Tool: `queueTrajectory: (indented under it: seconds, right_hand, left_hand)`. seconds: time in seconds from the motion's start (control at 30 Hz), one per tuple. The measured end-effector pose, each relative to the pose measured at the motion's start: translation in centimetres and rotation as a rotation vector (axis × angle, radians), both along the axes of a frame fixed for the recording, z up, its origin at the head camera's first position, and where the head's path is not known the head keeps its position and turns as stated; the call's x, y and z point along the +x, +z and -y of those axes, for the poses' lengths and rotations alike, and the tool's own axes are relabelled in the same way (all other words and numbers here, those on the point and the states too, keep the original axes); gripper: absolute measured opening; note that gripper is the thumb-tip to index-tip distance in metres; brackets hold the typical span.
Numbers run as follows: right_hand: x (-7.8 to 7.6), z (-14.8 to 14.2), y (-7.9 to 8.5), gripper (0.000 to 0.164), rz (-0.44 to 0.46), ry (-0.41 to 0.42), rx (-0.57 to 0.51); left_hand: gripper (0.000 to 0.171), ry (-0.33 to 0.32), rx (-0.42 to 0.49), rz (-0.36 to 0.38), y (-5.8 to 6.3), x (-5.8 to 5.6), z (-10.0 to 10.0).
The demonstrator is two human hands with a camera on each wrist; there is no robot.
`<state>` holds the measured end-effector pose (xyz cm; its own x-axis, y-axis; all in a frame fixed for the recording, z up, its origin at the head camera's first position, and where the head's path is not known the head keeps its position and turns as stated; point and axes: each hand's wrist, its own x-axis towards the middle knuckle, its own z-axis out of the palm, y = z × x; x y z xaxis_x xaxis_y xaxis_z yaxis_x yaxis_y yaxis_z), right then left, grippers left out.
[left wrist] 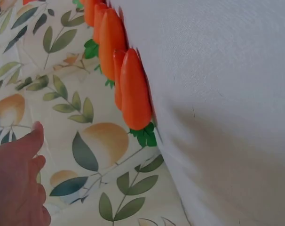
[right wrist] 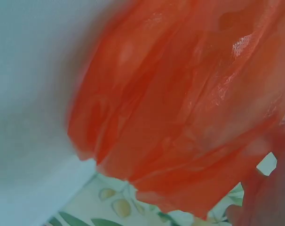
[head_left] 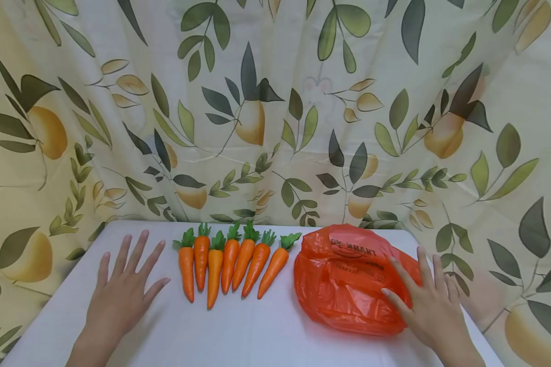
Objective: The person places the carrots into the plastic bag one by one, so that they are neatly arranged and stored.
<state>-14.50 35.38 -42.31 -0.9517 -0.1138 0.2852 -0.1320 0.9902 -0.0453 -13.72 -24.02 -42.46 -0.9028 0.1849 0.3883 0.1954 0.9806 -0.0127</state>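
Several orange carrots (head_left: 230,265) with green leafy tops lie side by side in a row, tops toward the far edge. To their left my left hand (head_left: 119,298) is spread with straight fingers, holding nothing; the leftmost carrot (head_left: 186,272) is nearest to it. In the left wrist view, the thumb side of this hand (left wrist: 20,183) shows apart from the carrots (left wrist: 134,92). At the right sits a crumpled red plastic bag (head_left: 344,300) with dark print. My right hand (head_left: 433,313), fingers extended, overlaps the bag's right side. The bag (right wrist: 170,103) fills much of the right wrist view.
A white-covered table (head_left: 239,336) carries everything. Behind it and at both sides hangs a curtain (head_left: 294,168) printed with leaves and yellow fruit, close to the table's far edge.
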Motion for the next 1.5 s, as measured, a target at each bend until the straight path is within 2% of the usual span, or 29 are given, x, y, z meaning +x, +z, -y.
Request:
queueTrajectory:
  seconds: [0.27, 0.4, 0.5, 0.8, 1.0, 1.17, 1.23, 1.37, 1.5]
  right_hand:
    - [-1.2, -1.1, -0.2, 0.075, 0.222, -0.038, -0.215]
    - [-1.8, -2.0, -0.5, 0.073, 0.303, -0.061, -0.307]
    - [-2.1, -2.4, -0.7, 0.074, 0.355, -0.070, -0.354]
    - [-2.3, -2.7, -2.1, 0.068, 0.355, -0.101, -0.430]
    - [-2.5, -3.4, -2.8, 0.074, 0.440, -0.172, -0.520]
    - [-2.5, -3.9, -2.9, 0.076, 0.487, -0.201, -0.542]
    - [-2.4, -4.0, -2.9, 0.077, 0.502, -0.209, -0.542]
    - [-2.5, -4.1, -2.8, 0.076, 0.513, -0.195, -0.538]
    - [-2.5, -4.1, -2.7, 0.071, 0.476, -0.154, -0.540]
  left_hand:
    - [0.085, -0.014, 0.046, 0.027, -0.2, -0.1, 0.1]
    - [0.081, -0.027, 0.062, 0.041, -0.2, -0.1, 0.1]
    - [0.080, -0.022, 0.078, 0.078, -0.1, -0.3, 0.2]
    - [0.077, -0.020, 0.141, 0.197, 0.0, -1.1, 0.5]
    - [0.076, -0.054, 0.229, 0.253, 0.1, -2.1, 0.3]
    - [0.075, -0.072, 0.297, 0.287, 0.0, -3.5, -0.1]
    - [0.074, -0.073, 0.325, 0.327, -0.2, -4.0, -0.2]
    - [0.072, -0.081, 0.438, 0.439, -0.4, -5.2, 0.2]
    - [0.068, -0.081, 0.530, 0.523, -0.5, -6.2, 0.6]
